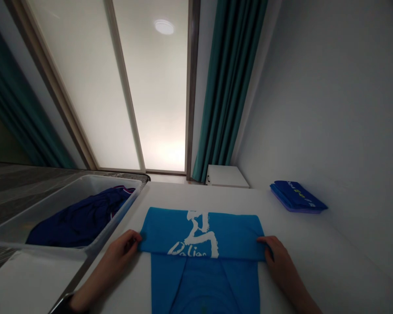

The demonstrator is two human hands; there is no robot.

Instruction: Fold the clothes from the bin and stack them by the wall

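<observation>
A bright blue T-shirt [236,235] with a white printed design lies on the white table [180,196] in front of me. Its far part is folded over toward me, while the near part with the collar lies flat beneath. My left hand [124,245] pinches the left edge of the folded layer. On the opposite side, my right hand [272,250] grips that layer's right edge between thumb and fingers. A dark band circles my left wrist.
Left of the table stands a translucent plastic bin [16,220] with dark blue clothing [81,218] inside. Folded blue garments [296,196] are stacked at the right by the wall. A small white cabinet [227,176] stands beyond the table, near a teal curtain [231,87].
</observation>
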